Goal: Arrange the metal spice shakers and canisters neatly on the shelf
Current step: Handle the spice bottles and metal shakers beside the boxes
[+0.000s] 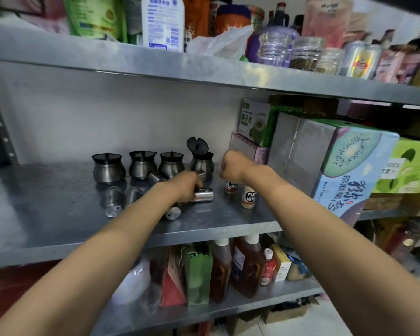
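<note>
Several round metal canisters with dark lids stand in a row at the back of the middle steel shelf (46, 209): the leftmost canister (108, 168), the second canister (141, 165), the third canister (170, 164), and a rightmost canister (201, 163) whose lid stands flipped open. Small metal shakers lie on their sides in front, among them a left shaker (112, 202) and a low shaker (173, 212). My left hand (186, 184) grips a lying shaker (204, 195). My right hand (229, 166) hovers as a closed fist beside the open canister, holding nothing that I can see.
Two small white-labelled pepper bottles (248, 196) stand under my right wrist. Cardboard drink boxes (344, 163) fill the shelf's right side. The upper shelf carries bottles, jars and bags; the lower shelf holds sauce bottles (246, 265) and packets.
</note>
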Tool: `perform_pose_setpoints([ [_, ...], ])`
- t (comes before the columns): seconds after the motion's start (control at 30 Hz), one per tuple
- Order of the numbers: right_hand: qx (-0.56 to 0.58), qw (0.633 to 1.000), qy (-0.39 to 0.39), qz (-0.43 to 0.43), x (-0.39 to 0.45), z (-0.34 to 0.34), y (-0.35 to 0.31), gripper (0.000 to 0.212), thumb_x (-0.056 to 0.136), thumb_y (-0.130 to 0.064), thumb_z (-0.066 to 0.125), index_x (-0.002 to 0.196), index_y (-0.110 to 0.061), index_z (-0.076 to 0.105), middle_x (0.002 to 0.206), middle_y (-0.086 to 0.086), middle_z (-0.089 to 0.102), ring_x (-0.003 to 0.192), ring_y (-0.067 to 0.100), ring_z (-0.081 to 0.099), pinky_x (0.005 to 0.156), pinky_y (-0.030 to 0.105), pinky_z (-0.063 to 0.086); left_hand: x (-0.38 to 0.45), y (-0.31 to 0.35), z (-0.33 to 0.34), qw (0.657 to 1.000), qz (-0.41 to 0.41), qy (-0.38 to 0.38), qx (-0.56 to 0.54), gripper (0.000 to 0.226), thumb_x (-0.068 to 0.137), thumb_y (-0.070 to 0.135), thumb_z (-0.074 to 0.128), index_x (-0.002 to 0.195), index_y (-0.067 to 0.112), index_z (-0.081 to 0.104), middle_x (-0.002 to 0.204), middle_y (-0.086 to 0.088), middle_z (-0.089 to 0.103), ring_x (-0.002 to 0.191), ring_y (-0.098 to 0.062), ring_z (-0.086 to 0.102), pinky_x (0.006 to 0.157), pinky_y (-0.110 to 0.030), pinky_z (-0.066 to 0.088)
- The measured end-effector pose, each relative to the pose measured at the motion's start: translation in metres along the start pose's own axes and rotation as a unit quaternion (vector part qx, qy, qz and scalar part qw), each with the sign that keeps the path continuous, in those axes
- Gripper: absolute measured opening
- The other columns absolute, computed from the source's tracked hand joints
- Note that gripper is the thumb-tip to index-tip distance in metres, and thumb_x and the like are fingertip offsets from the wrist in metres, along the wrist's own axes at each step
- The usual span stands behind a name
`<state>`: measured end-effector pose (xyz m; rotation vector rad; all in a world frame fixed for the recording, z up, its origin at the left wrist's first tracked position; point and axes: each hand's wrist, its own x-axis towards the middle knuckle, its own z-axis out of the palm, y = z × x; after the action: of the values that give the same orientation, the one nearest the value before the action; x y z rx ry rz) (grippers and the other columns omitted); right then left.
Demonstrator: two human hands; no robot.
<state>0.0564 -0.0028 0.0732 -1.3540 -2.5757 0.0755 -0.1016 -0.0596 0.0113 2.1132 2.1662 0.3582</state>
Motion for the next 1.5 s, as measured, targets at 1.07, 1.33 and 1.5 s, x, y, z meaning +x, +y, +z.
perform_pose_setpoints([
  [1.07,0.111,0.992,-0.041,-0.038,0.002,0.04,0.004,0.024,0.082,-0.009,0.069,0.104,-0.017,0.066,0.097,0.002,0.065,0.091,0.02,0.061,0.084,0.032,0.051,-0.009,-0.002,0.008,0.996,-0.026,0.055,-0.068,0.042,0.072,0.021,0.078,0.106,0.015,0.053,0.111,-0.012,0.062,0.094,-0.027,0.06,0.073,-0.029,0.041],
  [1.33,0.188,0.981,-0.04,-0.028,0.006,0.029,0.0,0.018,0.087,-0.003,0.061,0.097,-0.013,0.073,0.089,0.001,0.069,0.078,0.011,0.061,0.068,0.02,0.048,-0.01,0.007,0.025,0.987,-0.05,0.068,-0.139,0.036,0.077,0.025,0.075,0.106,0.01,0.06,0.106,-0.013,0.067,0.098,-0.029,0.063,0.086,-0.037,0.051],
  [1.5,0.024,0.999,-0.037,-0.017,0.008,0.022,-0.002,0.014,0.089,-0.016,0.056,0.076,-0.018,0.062,0.082,0.005,0.066,0.083,0.028,0.066,0.074,0.034,0.055,-0.007,0.013,0.03,0.982,-0.044,0.103,-0.155,0.013,0.083,0.026,0.067,0.085,0.014,0.062,0.095,-0.012,0.069,0.089,-0.029,0.064,0.081,-0.038,0.052],
])
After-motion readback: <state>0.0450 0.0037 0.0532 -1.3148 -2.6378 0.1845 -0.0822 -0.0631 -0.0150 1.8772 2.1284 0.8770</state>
